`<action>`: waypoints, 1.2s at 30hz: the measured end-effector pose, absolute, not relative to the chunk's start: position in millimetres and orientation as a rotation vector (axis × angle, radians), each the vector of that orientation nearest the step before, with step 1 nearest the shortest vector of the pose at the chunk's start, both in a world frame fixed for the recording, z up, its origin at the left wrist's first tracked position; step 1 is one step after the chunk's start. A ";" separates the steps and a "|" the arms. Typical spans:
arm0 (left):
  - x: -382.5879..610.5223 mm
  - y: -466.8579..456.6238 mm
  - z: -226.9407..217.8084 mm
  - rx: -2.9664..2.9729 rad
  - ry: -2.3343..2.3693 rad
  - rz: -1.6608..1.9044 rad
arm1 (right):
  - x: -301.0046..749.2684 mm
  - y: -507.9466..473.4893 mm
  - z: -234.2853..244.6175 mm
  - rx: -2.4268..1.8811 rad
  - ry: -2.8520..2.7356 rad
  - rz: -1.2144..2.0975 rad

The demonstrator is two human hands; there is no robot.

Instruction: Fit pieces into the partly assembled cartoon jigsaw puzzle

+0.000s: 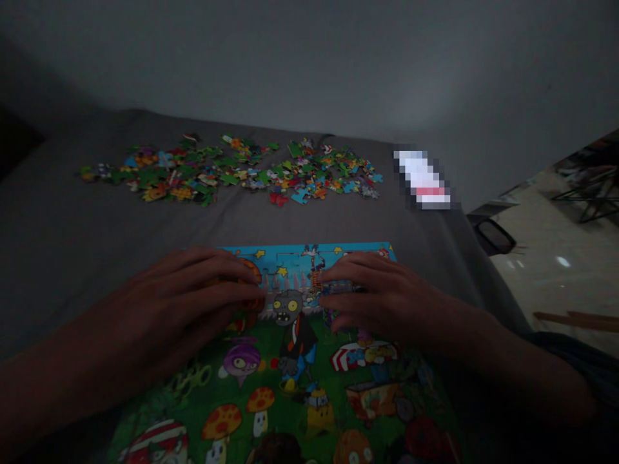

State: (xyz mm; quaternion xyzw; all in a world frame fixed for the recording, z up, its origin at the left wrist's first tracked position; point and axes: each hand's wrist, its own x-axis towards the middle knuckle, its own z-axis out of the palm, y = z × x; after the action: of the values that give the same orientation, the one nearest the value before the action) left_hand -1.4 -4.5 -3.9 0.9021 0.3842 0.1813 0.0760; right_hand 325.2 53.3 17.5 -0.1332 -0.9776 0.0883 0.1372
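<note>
The work surface is a bed-like area covered with matte grey cloth (232, 222), lightly creased. A smooth, plain grey wall (290, 71) stands behind it. Lighting is dim. At the right, below the surface, the glossy floor (541, 264) reflects spots of light; a thin black frame (590, 200) and brown bars (575, 320) are located there.

The puzzle sheet (285, 403) is located at the near centre, between the forearms. It is flat, with a straight blue upper edge, printed cartoon figures and fine seam lines in the upper portion. Loose puzzle pieces (229, 179), small, flat and knobbed, lie in an irregular band beyond it. A pixelated bright rectangle (423, 180) lies to the right of the band.

The left hand (193, 283) covers the sheet's upper left; the right hand (372, 290) covers its upper right. Fingers on both are loosely curved, palms down. Whether either grips a piece cannot be determined.
</note>
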 end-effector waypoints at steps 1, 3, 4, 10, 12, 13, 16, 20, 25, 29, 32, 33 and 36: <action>-1.1 -4.9 -3.3 2.706 1.153 0.541 | 325.5 53.3 17.7 -0.386 -2.836 0.256; 0.2 -5.9 -1.4 2.684 1.164 0.532 | 325.9 53.2 18.3 -0.366 -2.836 0.249; 1.0 -6.5 -0.3 2.664 1.175 0.524 | 326.1 53.2 18.7 -0.355 -2.834 0.239; 4.5 -7.2 3.8 2.624 1.176 0.523 | 326.5 52.2 22.4 -0.325 -2.848 0.176; 4.7 -6.7 3.9 2.629 1.184 0.518 | 326.6 51.8 23.7 -0.327 -2.834 0.173; 4.7 -6.5 3.9 2.634 1.184 0.525 | 326.7 51.7 24.3 -0.325 -2.834 0.163; 4.1 -6.4 4.5 2.639 1.178 0.521 | 327.3 51.7 25.6 -0.313 -2.853 0.115; 3.5 -7.6 5.5 2.640 1.194 0.481 | 328.0 51.8 25.7 -0.320 -2.862 0.112; 3.5 -7.9 3.8 2.651 1.181 0.500 | 330.0 50.0 25.3 -0.328 -2.870 0.086; 2.7 -6.7 4.3 2.629 1.187 0.508 | 332.3 46.1 29.4 -0.351 -2.952 0.124; 1.8 -7.3 4.4 2.637 1.180 0.495 | 332.8 43.1 32.1 -0.374 -2.993 0.100; 2.3 -8.0 3.4 2.648 1.171 0.492 | 332.6 42.4 32.4 -0.372 -2.992 0.086; 9.3 -11.3 -2.4 2.717 1.162 0.511 | 331.2 41.1 32.6 -0.362 -2.978 0.039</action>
State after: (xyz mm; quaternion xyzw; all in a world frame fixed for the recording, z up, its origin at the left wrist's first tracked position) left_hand 9.3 -11.3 -2.4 0.9038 0.3864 0.1698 0.0712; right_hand 331.2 41.1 32.6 -0.1204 -0.9901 0.0128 0.0706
